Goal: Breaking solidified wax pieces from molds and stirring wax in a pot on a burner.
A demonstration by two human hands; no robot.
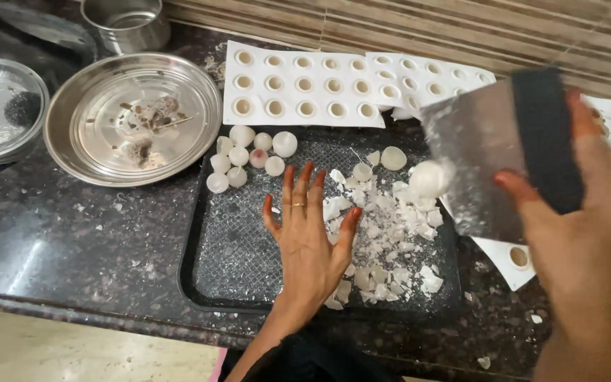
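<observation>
Your right hand (pixel 581 247) has its grip clamped on a flat metal scraper (pixel 486 166) with a black handle, raised over the black mesh-lined tray (pixel 199 240). Your left hand (pixel 309 233) lies flat, fingers spread, beside white broken shells (pixel 390 233); white moulds (pixel 298 85) sit behind on the speckled bench (pixel 72 240).

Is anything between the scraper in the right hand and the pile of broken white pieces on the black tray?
Nothing visible. The metal scraper in the right hand is raised over the pile of white fragments on the black tray; the left hand rests flat at the pile's left edge.
</observation>
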